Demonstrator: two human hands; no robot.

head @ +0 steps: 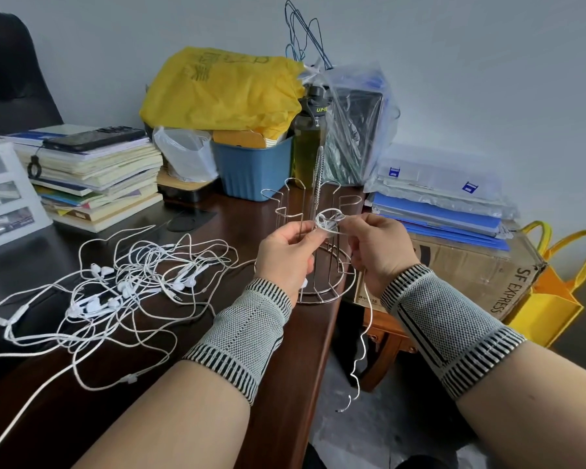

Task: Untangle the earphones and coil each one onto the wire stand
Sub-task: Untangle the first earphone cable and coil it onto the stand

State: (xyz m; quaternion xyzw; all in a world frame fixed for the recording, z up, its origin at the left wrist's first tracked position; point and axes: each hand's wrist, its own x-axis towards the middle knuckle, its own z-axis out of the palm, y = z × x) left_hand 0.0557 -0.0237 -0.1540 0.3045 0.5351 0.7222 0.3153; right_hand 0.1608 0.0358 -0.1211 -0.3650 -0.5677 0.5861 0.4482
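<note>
Head view: left hand [286, 253] and right hand [379, 247], each grip pinching one white earphone cable [329, 222], small coil between. Wire stand [313, 231] just beyond, 12 o'clock. Tangled earphones [122, 282] on surface [190, 333], 9 o'clock. Advised: keep loops snug, trailing end free.

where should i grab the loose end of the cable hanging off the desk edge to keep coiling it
Judging by how it hangs, pinch the dangling cable high up, just under the right hand, coming from the open side to the right of the desk. There it drops straight and clear. Lower down it kinks, and the plug swings free.
</note>
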